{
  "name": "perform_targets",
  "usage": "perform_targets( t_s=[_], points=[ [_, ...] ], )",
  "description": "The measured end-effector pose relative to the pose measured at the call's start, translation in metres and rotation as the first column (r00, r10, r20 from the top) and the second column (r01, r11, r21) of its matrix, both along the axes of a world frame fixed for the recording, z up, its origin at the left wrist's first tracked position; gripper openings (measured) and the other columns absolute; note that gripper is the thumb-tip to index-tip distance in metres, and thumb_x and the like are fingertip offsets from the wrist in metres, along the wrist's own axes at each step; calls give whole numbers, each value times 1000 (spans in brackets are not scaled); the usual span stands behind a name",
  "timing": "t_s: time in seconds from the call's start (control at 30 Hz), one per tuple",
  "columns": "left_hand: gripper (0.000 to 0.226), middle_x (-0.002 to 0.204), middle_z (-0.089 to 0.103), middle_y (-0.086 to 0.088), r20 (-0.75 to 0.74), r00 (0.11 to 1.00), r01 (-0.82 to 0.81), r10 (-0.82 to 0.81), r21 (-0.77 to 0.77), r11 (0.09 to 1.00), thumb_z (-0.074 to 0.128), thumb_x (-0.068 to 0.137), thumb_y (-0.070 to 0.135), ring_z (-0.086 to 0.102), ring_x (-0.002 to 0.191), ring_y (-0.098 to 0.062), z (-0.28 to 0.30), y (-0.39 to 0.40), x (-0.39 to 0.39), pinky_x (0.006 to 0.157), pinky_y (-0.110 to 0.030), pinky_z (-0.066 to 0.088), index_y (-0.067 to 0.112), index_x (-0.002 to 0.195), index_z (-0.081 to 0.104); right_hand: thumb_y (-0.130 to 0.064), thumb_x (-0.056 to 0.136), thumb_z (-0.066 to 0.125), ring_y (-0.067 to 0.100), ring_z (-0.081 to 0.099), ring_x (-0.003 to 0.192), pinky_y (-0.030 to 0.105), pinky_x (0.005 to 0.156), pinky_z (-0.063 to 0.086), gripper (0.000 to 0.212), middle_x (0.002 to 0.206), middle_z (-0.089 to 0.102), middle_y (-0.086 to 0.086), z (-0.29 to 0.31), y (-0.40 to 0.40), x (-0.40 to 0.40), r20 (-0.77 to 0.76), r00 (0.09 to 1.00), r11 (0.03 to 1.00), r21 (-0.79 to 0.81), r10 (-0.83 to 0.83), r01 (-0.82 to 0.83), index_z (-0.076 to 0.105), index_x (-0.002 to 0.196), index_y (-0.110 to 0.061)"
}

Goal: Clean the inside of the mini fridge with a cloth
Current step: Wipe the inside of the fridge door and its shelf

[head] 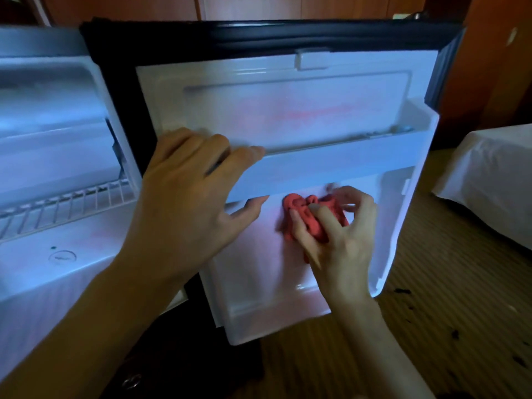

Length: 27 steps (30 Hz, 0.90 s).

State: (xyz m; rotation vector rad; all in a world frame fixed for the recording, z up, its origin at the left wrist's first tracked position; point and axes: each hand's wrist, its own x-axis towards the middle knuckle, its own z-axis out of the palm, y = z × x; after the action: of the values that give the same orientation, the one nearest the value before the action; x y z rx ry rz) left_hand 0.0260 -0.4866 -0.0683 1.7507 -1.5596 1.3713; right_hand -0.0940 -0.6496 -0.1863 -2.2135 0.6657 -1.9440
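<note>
The mini fridge stands open, its white cavity at the left and its door swung out toward me in the middle. My left hand grips the left end of the door's upper shelf rail, fingers over the top and thumb underneath. Below that rail, my right hand holds a bunched red cloth against the door's white inner panel. The cloth's lower part is hidden by my fingers.
A wire rack spans the cavity at the left. The door's bottom bin juts out low. A white-covered bed stands at the right, on striped carpet with dark specks. Wooden panels rise behind.
</note>
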Motion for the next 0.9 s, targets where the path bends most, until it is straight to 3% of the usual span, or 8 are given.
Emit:
perform_targets(
  t_s=[0.07, 0.2, 0.3, 0.4, 0.53, 0.7, 0.83, 0.9],
  points=[
    [35, 92, 67, -8, -3, 1000, 7, -7, 5, 1000, 74, 87, 32, 60, 88, -34, 2, 1, -1, 89, -40, 40, 10, 115, 71, -49, 98, 62, 26, 52, 88, 37, 65, 46, 27, 116, 49, 7, -1, -8, -12, -23, 992, 992, 10, -128, 128, 71, 92, -24],
    [38, 91, 66, -8, -40, 999, 8, -7, 20, 1000, 76, 86, 32, 59, 88, -34, 2, 1, -5, 90, -39, 37, 9, 116, 71, -48, 98, 57, 20, 56, 67, 31, 46, 44, 20, 109, 48, 2, 0, -2, -20, -128, 985, 974, 180, -115, 137, 67, 101, -30],
    [41, 92, 66, -8, -61, 998, -4, 6, 43, 999, 75, 84, 34, 59, 88, -33, 5, -1, -6, 90, -38, 36, 9, 116, 71, -43, 98, 61, 2, 49, 72, 26, 61, 50, 18, 114, 37, -11, -6, 8, -15, -93, 994, 951, 297, -59, 85, 59, 116, -40],
    [43, 93, 66, -8, -61, 998, -21, 25, 62, 998, 74, 83, 36, 60, 87, -35, 6, -4, -7, 89, -39, 35, 10, 117, 70, -29, 96, 67, -7, 49, 100, 9, 81, 43, 26, 120, 34, -13, -9, 16, -7, -21, 999, 964, 265, 33, -26, 60, 117, -42],
    [43, 92, 65, -7, -63, 997, -30, 34, 65, 997, 77, 83, 34, 60, 88, -34, 6, -7, -7, 91, -39, 35, 10, 119, 70, -38, 93, 70, 18, 50, 123, 23, 97, 46, 23, 137, 39, -3, -17, 24, 7, -15, 993, 969, 216, 121, -115, 66, 115, -33],
    [45, 94, 66, -8, -59, 997, -44, 48, 76, 996, 80, 82, 34, 61, 89, -35, 6, -10, -6, 92, -40, 35, 10, 119, 69, -29, 92, 71, 14, 53, 118, 23, 93, 50, 33, 132, 43, -3, -17, 8, 4, 0, 990, 968, 212, 138, -135, 63, 124, -27],
    [44, 95, 67, -9, -59, 997, -38, 42, 74, 997, 77, 83, 35, 60, 90, -35, 5, -8, -5, 92, -39, 35, 10, 119, 69, -29, 89, 74, 12, 54, 105, 1, 90, 33, 23, 123, 47, -2, -2, -14, -6, 56, 998, 976, 217, 9, -21, 67, 111, -27],
    [44, 96, 67, -9, -67, 997, -40, 45, 74, 996, 78, 83, 34, 60, 91, -35, 5, -8, -6, 92, -39, 35, 10, 118, 69, -30, 89, 74, 16, 55, 101, 11, 88, 41, 16, 119, 51, -5, -2, -9, -2, 37, 999, 984, 173, 31, -37, 70, 104, -28]
  ],
)
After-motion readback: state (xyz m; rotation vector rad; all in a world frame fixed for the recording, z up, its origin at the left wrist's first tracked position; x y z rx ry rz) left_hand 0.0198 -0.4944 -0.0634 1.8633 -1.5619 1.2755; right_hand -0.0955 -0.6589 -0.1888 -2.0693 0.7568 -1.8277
